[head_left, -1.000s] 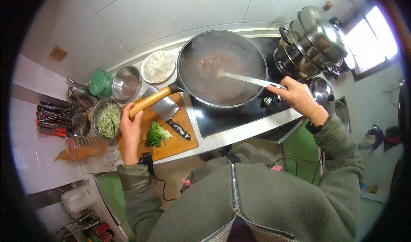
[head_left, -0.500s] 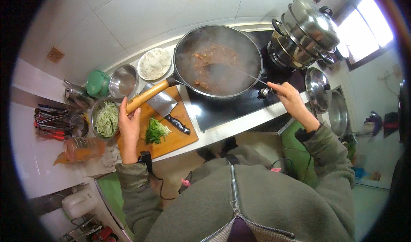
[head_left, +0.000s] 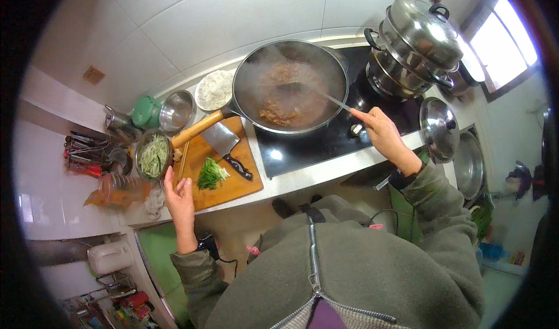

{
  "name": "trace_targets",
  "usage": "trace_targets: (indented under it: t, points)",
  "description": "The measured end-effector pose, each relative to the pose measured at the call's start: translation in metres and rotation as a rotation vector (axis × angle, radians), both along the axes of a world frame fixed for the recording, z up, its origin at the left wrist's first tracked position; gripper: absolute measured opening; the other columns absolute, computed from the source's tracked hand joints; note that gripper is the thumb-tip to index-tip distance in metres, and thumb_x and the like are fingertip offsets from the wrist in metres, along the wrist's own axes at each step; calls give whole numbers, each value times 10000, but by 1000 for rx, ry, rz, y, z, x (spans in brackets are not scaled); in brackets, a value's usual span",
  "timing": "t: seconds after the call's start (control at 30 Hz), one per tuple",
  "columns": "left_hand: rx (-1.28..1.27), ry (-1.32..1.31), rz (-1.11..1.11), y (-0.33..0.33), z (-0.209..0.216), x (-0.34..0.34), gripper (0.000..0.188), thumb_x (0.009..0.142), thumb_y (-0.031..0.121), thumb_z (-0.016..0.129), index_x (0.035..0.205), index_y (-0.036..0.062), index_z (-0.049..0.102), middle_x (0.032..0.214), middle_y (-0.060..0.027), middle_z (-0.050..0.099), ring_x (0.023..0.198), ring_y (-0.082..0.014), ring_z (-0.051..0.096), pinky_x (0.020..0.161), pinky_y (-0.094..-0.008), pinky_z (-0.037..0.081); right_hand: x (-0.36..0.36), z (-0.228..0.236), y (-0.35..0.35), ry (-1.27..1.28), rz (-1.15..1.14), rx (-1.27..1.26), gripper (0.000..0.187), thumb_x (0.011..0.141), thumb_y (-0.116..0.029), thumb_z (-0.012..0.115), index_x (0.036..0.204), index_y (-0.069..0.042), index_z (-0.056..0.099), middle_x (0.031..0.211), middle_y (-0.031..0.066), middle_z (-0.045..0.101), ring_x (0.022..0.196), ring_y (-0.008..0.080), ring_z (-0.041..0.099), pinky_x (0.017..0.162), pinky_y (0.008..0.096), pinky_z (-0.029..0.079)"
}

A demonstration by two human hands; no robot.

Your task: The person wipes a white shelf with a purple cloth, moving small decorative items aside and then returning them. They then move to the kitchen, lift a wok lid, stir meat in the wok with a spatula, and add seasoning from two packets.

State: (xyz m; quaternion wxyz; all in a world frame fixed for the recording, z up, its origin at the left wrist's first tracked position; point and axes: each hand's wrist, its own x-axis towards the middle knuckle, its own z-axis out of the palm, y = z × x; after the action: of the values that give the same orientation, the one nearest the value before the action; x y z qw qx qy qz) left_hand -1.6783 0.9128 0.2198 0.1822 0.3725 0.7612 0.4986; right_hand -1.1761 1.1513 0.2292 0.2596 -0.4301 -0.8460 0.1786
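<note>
My right hand grips a long-handled metal spatula, its dark blade down among the brown, saucy pieces of food in the steaming wok. The wok sits on the black cooktop, and its wooden handle points out to the left with no hand on it. My left hand is empty, fingers apart, just below the bowl of shredded pale-green vegetable and beside the cutting board. On that board lie a cleaver, chopped greens and what look like chopsticks.
Behind the board stand a plate of white food, a metal bowl and a green container. A tall steamer pot is on the cooktop's right, with a glass lid beside it. Utensils fill the left corner.
My left hand has let go of the wok handle and moved down toward me, below the vegetable bowl. My right hand still holds the spatula in the wok. The view has shifted slightly.
</note>
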Motion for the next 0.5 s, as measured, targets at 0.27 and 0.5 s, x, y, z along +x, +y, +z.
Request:
trace_targets:
  t: [0.27,0.5]
  points:
    - [-19,-22,75,-25,13,46,627,1031,98,657,1595,73,384,1590,-211,430,1267,-280,620,1045,-355,501,34,22,-21,165,82,-283,484,918,-3,626,1371,-158,692,894,122,586,862,277,589,824,386,488]
    - [6,-14,114,-36,20,71,612,1032,95,654,1584,52,395,1570,-224,453,1270,-280,620,1053,-366,496,32,-6,-2,201,20,-221,494,912,10,633,1367,-174,695,882,139,593,855,304,603,806,397,499]
